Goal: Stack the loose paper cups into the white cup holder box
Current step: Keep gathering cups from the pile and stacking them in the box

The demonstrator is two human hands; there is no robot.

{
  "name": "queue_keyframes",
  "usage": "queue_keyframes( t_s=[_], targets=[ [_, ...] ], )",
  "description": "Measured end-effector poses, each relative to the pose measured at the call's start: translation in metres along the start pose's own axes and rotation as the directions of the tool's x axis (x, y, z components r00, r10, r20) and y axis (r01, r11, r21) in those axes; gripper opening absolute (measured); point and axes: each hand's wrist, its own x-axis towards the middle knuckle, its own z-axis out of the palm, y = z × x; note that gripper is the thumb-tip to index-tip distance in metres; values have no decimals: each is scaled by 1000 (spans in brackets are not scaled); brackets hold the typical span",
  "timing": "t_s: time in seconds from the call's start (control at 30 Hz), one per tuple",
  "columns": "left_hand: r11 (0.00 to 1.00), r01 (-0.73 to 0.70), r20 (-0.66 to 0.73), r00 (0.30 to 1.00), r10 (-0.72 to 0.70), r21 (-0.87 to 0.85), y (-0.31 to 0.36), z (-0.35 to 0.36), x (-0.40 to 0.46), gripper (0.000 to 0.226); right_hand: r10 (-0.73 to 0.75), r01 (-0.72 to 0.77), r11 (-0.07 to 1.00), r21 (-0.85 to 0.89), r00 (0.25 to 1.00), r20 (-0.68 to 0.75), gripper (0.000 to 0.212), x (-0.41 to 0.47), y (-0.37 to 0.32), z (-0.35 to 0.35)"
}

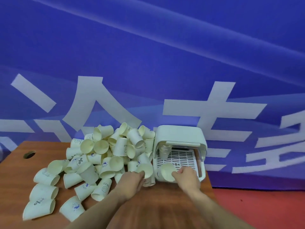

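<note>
Brown wooden table [148, 210] against a blue banner [148, 47] with big white characters; red floor [257, 205] off the right edge.

Loose paper cups [102, 156] are heaped over the left and middle of the table, mostly on their sides, mouths pointing every way. White cup holder box [179, 134] sits at the right end, lid flipped up, slotted tray [181, 156] exposed. A short nested stack [164, 150] stands at the tray's back left.

Right hand [187, 176] is at the box's front edge, fingers curled onto the rim of a cup [167, 171] lying with its mouth toward the camera. That cup's long axis runs roughly front to back, base pointing into the box.

Left hand [132, 180] is just beside the box's left wall, fingertips at a second cup [146, 170], mouth also toward the camera. Cannot tell if it grips or only touches; the fingers are hidden behind the hand.

Key relation: the nested stack is beyond the right hand's cup, slightly left. Right hand is nearer. My read: that cup needs tipping upright before it nests.
</note>
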Motion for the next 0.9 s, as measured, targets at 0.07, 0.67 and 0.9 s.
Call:
queue_keyframes(
  t_s=[0.07,0.67,0.9],
  targets=[
    [1000,-19,-30,999,18,-16,11,-4,17,30,77,-77,997,30,997,0,22,9,9,-14],
    [977,-57,134,991,30,204,45,12,126,32,255,-250,935,252,967,13,23,88,41,-54],
    [976,-44,257,966,-12,212,42,49,144,32,285,-293,928,231,956,71,27,114,60,-38]
  ],
)
